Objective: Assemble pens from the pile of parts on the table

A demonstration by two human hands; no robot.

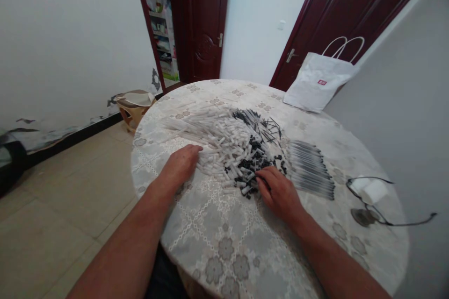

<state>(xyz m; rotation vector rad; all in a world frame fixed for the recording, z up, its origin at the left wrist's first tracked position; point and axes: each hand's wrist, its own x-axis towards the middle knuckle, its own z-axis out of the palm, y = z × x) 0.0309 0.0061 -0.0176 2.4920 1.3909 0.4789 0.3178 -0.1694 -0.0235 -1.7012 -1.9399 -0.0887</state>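
Observation:
A loose heap of pen parts covers the middle of the table. Short whitish tubes (224,128) make up most of it, with longer clear barrels (185,126) behind at the left. My left hand (184,161) rests at the heap's left edge with its fingers curled in; what they hold, if anything, is hidden. Small black pieces (257,149) lie mixed in on the right side. Over their front part, my right hand (278,191) has thumb and fingertips pinched together, something dark showing at the tips. Right of it, a row of black-ended clear pens (311,168) lies side by side.
Thin dark rods (263,125) spread at the heap's far right. Eyeglasses (379,217) and a white roll (374,191) sit near the right edge of the round table (224,224). A white paper bag (317,81) stands at the back right; a stool (135,107) is beyond the left edge.

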